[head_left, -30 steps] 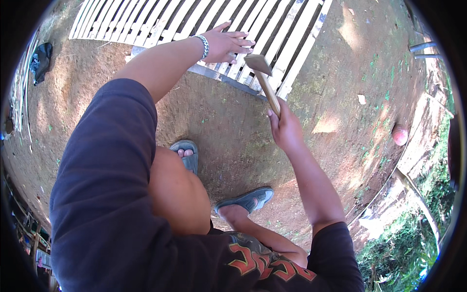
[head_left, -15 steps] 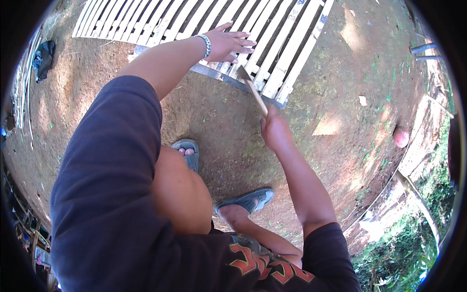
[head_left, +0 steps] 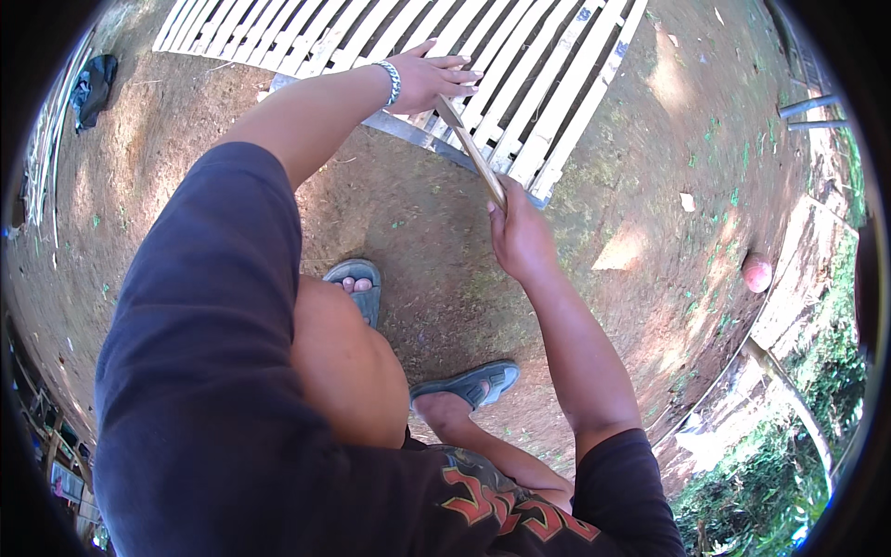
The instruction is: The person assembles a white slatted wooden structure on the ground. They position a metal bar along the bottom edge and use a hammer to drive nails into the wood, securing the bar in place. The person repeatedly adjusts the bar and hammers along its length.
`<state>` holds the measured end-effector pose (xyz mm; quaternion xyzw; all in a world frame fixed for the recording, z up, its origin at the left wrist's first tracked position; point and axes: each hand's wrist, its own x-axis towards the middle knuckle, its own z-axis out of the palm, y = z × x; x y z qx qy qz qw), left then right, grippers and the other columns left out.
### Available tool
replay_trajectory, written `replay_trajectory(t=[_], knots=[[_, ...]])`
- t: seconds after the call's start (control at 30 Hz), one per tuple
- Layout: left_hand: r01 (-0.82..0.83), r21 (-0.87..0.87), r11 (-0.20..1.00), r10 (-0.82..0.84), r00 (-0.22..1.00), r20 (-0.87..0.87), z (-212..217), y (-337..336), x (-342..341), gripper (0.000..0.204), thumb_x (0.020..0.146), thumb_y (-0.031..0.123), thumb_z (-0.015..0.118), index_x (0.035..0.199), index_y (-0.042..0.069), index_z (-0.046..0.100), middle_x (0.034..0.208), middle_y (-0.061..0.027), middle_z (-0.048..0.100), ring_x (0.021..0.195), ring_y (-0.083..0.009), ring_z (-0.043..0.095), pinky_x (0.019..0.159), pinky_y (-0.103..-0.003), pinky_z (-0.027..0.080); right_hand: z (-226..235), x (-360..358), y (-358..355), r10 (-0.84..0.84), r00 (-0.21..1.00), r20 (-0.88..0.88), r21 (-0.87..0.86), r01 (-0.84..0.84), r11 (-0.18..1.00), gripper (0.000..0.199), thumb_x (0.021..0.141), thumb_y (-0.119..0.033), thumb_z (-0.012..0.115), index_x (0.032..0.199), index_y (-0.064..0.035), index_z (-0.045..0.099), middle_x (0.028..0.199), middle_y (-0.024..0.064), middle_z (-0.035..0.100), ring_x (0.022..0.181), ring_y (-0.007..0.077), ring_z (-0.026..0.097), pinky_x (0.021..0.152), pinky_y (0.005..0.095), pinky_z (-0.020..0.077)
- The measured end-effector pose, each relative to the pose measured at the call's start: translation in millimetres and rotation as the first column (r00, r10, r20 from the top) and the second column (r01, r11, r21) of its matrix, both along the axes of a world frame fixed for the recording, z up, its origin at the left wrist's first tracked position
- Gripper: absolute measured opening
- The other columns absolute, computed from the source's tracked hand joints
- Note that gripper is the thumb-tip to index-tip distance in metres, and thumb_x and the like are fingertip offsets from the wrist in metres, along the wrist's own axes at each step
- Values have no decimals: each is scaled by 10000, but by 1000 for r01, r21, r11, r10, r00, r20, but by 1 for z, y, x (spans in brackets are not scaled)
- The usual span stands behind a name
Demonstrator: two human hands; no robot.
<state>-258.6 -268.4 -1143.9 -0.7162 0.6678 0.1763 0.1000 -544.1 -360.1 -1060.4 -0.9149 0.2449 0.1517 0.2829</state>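
Note:
My right hand (head_left: 522,230) is closed round a wooden-handled tool (head_left: 480,160). Its narrow dark head points up and left to the near edge of a slatted panel (head_left: 538,125); the tool's exact kind is unclear. Pale strips form the panel, lying side by side with gaps over crosspieces. Above its near edge, my left hand (head_left: 422,82) has its fingers stretched out, with a chain bracelet at the wrist. The tool's tip reaches just below these fingers; whether it touches them or the strips cannot be told. Whatever lies beneath my left palm is hidden.
Bare brown soil (head_left: 418,218) surrounds my sandaled feet (head_left: 478,382). A reddish ball (head_left: 756,273) sits at the right, near a strip of green plants (head_left: 770,473). Dark cloth (head_left: 94,91) and long thin sticks (head_left: 45,158) lie at the far left.
The tool in my right hand has swung up and left, bringing its head nearer my left fingers. My left hand stays over the panel, its fingers drawn slightly closer together.

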Motion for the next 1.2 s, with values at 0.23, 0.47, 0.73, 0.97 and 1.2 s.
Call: replay_trajectory(t=[0.23, 0.47, 0.73, 0.97, 1.2], knots=[[8, 20, 1000, -7, 999, -53, -6, 5, 11, 559, 1086, 390, 453, 1621, 392, 293, 1724, 164, 157, 1594, -110, 129, 1321, -517, 50, 25, 23, -11, 290, 945, -148, -122, -309, 943, 445, 1051, -249, 536, 1487, -185, 472, 1052, 157, 674, 910, 362, 704, 783, 497, 573], [43, -78, 996, -47, 997, -57, -28, 9, 19, 570, 1069, 405, 483, 1613, 393, 316, 1719, 162, 182, 1591, -118, 148, 1321, -521, 44, 41, 29, -12, 316, 934, -166, -102, -335, 937, 456, 1065, -265, 501, 1511, -190, 441, 1101, 158, 676, 932, 353, 709, 779, 481, 590], [32, -7, 999, -32, 995, -96, -15, 5, 14, 572, 1085, 387, 442, 1631, 378, 275, 1727, 140, 162, 1598, -133, 124, 1318, -530, 41, 35, 35, -25, 226, 876, -427, -150, -315, 937, 438, 1048, -249, 545, 1470, -157, 470, 1087, 157, 690, 902, 365, 715, 775, 479, 595], [-10, -103, 995, -7, 985, -172, -23, 7, 15, 561, 1039, 384, 551, 1577, 396, 391, 1708, 152, 223, 1590, -117, 154, 1322, -512, 36, 21, 31, -30, 157, 950, -270, -58, -179, 982, 369, 1059, -246, 545, 1403, -119, 505, 962, 191, 707, 833, 387, 721, 734, 508, 584], [-20, -80, 997, 2, 974, -227, -11, 7, 20, 437, 1042, 358, 545, 1468, 265, 566, 1699, 115, 270, 1594, -128, 142, 1320, -508, 36, 20, 22, -7, -122, 992, -13, 82, 123, 989, 325, 1061, -252, 552, 1325, -66, 512, 863, 245, 693, 795, 423, 713, 694, 525, 558]])
